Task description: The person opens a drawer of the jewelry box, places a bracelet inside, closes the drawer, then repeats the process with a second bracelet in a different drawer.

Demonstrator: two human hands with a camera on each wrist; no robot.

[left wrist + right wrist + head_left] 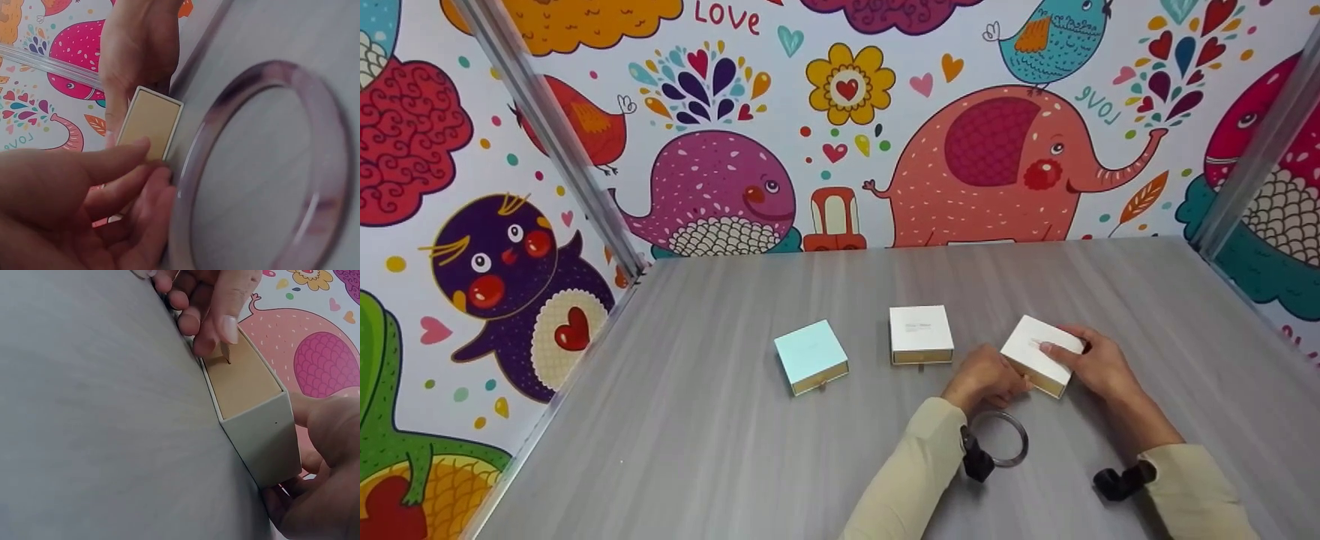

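Note:
My right hand point(1102, 366) grips a small white drawer box point(1030, 349) at the right of the table, its thumb on the lid and the other fingers round the far side. At the near side of that box, my left hand point(988, 375) pinches a short ribbon tab point(226, 353) on the tan drawer front point(242, 382). The drawer front sits flush within its white sleeve. A glossy, translucent purple-grey bangle point(1024, 444) is beside my left wrist, and looms large in the left wrist view.
Another white drawer box point(921, 330) stands left of my hands, and a pale turquoise one point(811, 349) farther left. Both have tan fronts with small tabs. Cartoon-printed walls point(840, 157) border the grey table point(690, 420) at the back and sides.

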